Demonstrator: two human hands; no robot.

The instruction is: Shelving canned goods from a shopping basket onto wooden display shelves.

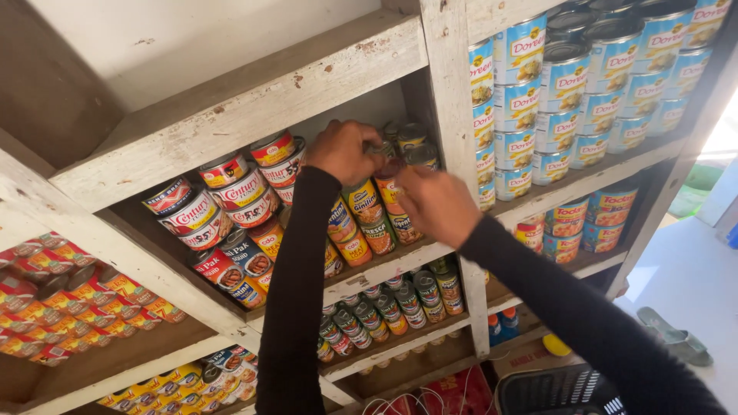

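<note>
Stacked cans [231,207] crowd the shelf [384,269] left and right — open room only above them, under the upper board [254,100], and before the shelf front.

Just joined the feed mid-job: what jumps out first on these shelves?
Two hands in black sleeves meet at the middle shelf: the left hand and right hand both grip small cans stacked there. To the upper right stands a tall block of blue-labelled cans. Far left, a shelf is packed with red and yellow cans, and a dark plastic basket sits at the bottom right.
</note>
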